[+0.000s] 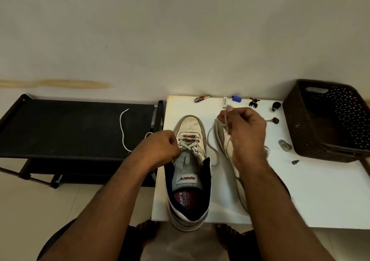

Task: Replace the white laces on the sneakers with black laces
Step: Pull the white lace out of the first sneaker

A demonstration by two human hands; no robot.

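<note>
Two white sneakers stand on a white board. The left sneaker (188, 160) points away from me, its grey tongue showing and a white lace (188, 143) crossing only its far eyelets. My left hand (160, 148) rests curled at that sneaker's left eyelets, pinching the lace there. The right sneaker (230, 152) lies tipped on its side, partly under my right forearm. My right hand (246, 126) is raised above its toe, pinching a white lace end that loops down to the left sneaker.
A loose white lace (123, 130) lies on a black rack (70, 128) to the left. A dark perforated basket (328, 120) sits at the right. Small items line the white board's (310, 190) far edge: a battery (224, 102), a blue cap (236, 98), black knobs, a metal piece (285, 145).
</note>
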